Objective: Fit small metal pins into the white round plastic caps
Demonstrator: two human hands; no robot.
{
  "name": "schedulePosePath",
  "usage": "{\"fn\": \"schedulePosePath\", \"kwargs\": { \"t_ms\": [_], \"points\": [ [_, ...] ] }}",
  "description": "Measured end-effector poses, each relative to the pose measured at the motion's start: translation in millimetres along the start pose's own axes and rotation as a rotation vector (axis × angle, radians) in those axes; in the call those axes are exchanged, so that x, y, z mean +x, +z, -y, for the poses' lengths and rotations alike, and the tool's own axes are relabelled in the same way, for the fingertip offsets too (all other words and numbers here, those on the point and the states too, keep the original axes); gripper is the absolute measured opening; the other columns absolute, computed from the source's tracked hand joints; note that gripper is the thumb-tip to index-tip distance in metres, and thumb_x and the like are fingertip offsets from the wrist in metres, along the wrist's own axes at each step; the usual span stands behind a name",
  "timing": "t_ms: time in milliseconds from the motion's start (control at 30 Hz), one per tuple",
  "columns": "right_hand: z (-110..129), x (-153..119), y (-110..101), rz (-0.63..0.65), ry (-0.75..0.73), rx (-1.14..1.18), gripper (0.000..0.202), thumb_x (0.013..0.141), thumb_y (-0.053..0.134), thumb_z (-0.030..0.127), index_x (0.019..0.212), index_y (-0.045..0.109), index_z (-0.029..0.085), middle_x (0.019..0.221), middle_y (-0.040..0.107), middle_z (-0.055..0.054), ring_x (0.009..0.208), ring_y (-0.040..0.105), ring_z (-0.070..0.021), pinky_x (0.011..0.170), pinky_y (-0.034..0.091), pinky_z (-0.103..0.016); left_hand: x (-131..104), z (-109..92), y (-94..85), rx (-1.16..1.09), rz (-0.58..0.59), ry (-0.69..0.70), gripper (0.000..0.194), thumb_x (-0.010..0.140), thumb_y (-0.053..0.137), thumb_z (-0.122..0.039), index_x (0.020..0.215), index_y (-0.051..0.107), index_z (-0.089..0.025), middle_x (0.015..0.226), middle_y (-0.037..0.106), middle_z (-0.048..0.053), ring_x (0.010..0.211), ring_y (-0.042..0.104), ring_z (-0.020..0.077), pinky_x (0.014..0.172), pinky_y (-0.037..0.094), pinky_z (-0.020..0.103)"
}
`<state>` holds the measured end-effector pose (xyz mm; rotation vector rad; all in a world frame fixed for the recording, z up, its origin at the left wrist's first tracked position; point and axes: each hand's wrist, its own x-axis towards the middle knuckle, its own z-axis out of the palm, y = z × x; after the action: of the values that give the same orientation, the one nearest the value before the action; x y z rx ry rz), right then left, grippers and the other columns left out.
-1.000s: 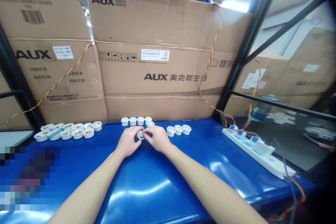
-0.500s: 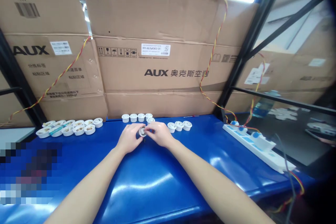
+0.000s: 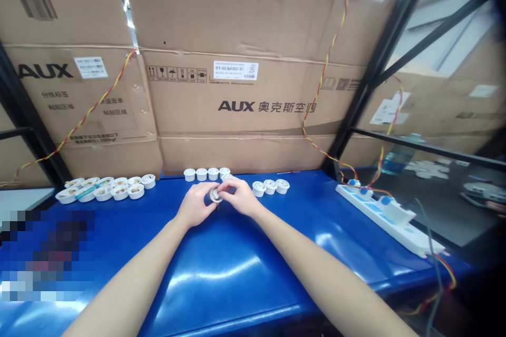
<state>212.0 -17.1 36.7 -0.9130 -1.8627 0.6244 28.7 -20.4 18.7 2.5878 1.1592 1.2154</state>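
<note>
My left hand [image 3: 196,204] curls around a small round white cup [image 3: 214,196] and holds it tilted above the blue table, its open top facing me. My right hand [image 3: 238,195] pinches at the right side of the cup's top; whatever is between those fingertips is too small to make out. Behind my hands stands a row of similar white cups [image 3: 202,174], and one more behind my right fingers is partly hidden. Three others [image 3: 270,186] sit to the right of my right hand.
At the left stands a group of white cups with contents [image 3: 103,193], a teal pen-like tool [image 3: 87,192] lying across them. A white power strip [image 3: 389,221] runs along the right of the blue table [image 3: 221,284]. Cardboard sheets [image 3: 237,31] form the back. The lower left is pixelated.
Both hands stay around the same cup. My right fingertips have shifted slightly up at its rim, and the camera view has moved a little.
</note>
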Motion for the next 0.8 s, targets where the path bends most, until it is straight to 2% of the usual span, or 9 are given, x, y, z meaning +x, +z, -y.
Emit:
{"fn": "schedulePosePath", "kwargs": {
  "t_ms": [200,633,800],
  "points": [
    [-3.4,1.0,1.6,0.036,0.171,0.273,0.033,0.066,0.073,0.030,0.090,0.052,0.020,0.072,0.048,0.006,0.066,0.048,-0.0109,0.062,0.042,-0.024,1.3,-3.3,-4.1,0.035,0.010,0.094,0.032,0.084,0.058,-0.023,0.116,0.059,-0.024,0.118,0.067,0.006,0.111,0.060,0.0240,0.096,0.046,0.038],
    [-8.6,1.2,-3.3,0.137,0.154,0.328,0.033,0.068,0.074,0.033,0.089,0.052,0.020,0.074,0.048,0.004,0.067,0.049,-0.0112,0.059,0.041,-0.023,0.4,-3.2,-4.4,0.027,0.004,0.135,0.031,0.085,0.058,-0.024,0.116,0.059,-0.024,0.118,0.067,0.006,0.111,0.060,0.0232,0.096,0.047,0.037],
    [-8.8,0.7,-4.1,0.135,0.136,0.331,0.032,0.068,0.075,0.032,0.088,0.052,0.020,0.074,0.048,0.004,0.067,0.047,-0.0108,0.061,0.042,-0.023,0.1,-3.1,-4.2,0.034,0.015,0.127,0.031,0.085,0.058,-0.024,0.117,0.059,-0.024,0.118,0.066,0.006,0.112,0.060,0.0238,0.096,0.047,0.038]
  ]
}}
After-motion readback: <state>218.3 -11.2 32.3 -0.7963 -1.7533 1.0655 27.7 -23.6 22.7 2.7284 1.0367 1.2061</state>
